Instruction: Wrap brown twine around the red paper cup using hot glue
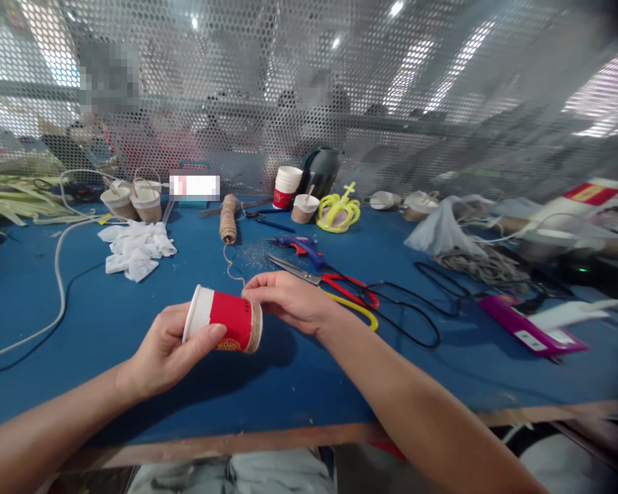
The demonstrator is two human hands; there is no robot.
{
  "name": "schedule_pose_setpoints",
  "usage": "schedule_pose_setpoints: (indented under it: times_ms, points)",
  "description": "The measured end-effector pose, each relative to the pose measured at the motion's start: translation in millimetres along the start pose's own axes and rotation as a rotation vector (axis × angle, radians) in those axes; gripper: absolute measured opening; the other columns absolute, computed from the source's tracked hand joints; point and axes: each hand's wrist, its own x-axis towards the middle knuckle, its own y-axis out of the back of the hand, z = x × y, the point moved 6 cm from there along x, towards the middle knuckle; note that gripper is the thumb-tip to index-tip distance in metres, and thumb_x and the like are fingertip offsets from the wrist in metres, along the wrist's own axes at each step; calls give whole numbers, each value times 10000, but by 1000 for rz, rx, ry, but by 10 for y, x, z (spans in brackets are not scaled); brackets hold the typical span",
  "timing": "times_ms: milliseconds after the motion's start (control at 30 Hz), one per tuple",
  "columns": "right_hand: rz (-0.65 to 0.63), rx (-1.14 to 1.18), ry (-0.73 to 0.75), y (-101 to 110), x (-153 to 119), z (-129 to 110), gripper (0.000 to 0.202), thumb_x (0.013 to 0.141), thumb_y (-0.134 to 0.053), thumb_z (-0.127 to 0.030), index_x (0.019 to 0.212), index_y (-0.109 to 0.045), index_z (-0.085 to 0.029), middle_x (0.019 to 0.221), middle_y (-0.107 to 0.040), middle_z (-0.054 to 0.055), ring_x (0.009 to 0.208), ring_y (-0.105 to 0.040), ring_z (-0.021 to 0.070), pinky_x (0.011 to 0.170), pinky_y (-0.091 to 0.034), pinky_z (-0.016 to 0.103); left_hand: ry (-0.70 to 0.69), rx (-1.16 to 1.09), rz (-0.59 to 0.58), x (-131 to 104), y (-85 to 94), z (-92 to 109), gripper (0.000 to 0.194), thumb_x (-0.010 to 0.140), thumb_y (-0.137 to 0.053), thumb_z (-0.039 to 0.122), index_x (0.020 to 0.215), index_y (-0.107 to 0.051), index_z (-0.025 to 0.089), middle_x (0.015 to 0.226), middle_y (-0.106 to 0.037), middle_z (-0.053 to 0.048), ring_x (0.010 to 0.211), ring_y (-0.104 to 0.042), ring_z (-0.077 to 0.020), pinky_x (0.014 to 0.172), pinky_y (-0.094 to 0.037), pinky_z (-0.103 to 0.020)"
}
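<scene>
Your left fingers [216, 332] are clamping the cup [231, 320] on its side above the desk [185, 384]; your right fingers [246, 292] are pinching the twine [230, 264] together beside the cup's twine-wrapped base.

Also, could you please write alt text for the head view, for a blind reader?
The left hand holds a red paper cup sideways; the right hand pinches twine at its base. Beyond them, a twine roll, glue gun and scissors lie on a blue table.
</scene>
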Motion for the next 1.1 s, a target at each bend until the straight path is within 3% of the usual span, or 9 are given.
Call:
schedule_pose_setpoints:
  times_ms: [167, 300, 400, 500, 600, 767, 867, 1000, 1100]
  points:
    - [35, -111, 101, 37, -14, -83, 63, 719, -612, -207, 683, -609, -156, 701, -612, 3, 650, -543, 87, 640, -418, 230, -95, 94, 1, -1, 20, 63, 180, 786, -531, 156, 671, -670, 168, 639, -649, -18, 495, -506, -97, 497, -406, -185]
    - [143, -322, 261, 137, -119, -282, 245, 810, -532, -335, 659, -587, -150, 689, -587, 15, 650, -534, 97, 569, -410, 226, -135, 140, 58, 3, 62, 26, 161, 787, -536, 170, 738, -689, 168, 668, -659, -32, 507, -524, -108, 490, -416, -188]
    - [33, -281, 182, 106, -192, -296, 292, 812, -515, -385, 641, -546, -151, 623, -563, 1, 580, -527, 92, 486, -380, 211, -237, 124, 73, 7, 65, 1, 138, 775, -548, 153, 772, -686, 154, 689, -651, -40, 540, -538, -114, 531, -440, -197]
    - [-40, -225, 151, 42, -221, -285, 181, 773, -564, -316, 705, -547, -149, 642, -578, -7, 566, -526, 82, 496, -384, 206, -228, 110, 28, 29, 32, -62, 119, 763, -578, 163, 810, -687, 162, 681, -636, -36, 595, -558, -129, 592, -459, -218]
    - [-23, -248, 217, -5, -213, -304, 139, 755, -570, -274, 705, -534, -149, 621, -546, -27, 545, -489, 71, 529, -387, 214, -43, -17, -9, 69, 11, -159, 105, 729, -636, 218, 802, -693, 167, 714, -654, -40, 654, -581, -150, 643, -467, -239]
    - [-51, -570, 367, -141, -259, -331, 149, 775, -560, -268, 691, -536, -147, 635, -505, -35, 585, -441, 74, 571, -360, 222, 552, -690, 5, 59, -86, -411, 393, 635, -696, 452, 847, -684, 120, 714, -690, -60, 604, -594, -152, 577, -465, -232]
    - [-87, -623, 401, -192, -287, -296, 151, 796, -539, -253, 688, -519, -149, 643, -501, -35, 596, -440, 76, 577, -365, 216, 766, -912, -4, 32, -171, -476, 408, 610, -708, 465, 810, -694, 109, 725, -701, -77, 605, -609, -155, 578, -468, -231]
    - [-82, -699, 402, -173, -276, -267, 150, 806, -540, -266, 712, -545, -149, 667, -546, -18, 620, -482, 89, 601, -394, 218, 802, -906, 44, 24, -172, -494, 311, 583, -753, 362, 757, -695, 110, 652, -682, -43, 556, -578, -116, 542, -443, -195]
    - [110, -741, 490, -65, -271, -354, 191, 855, -473, -302, 772, -567, -158, 731, -588, 8, 680, -531, 112, 650, -426, 238, 695, -765, 87, 28, -121, -449, 234, 594, -749, 305, 709, -681, 112, 558, -621, 9, 484, -486, -66, 489, -388, -165]
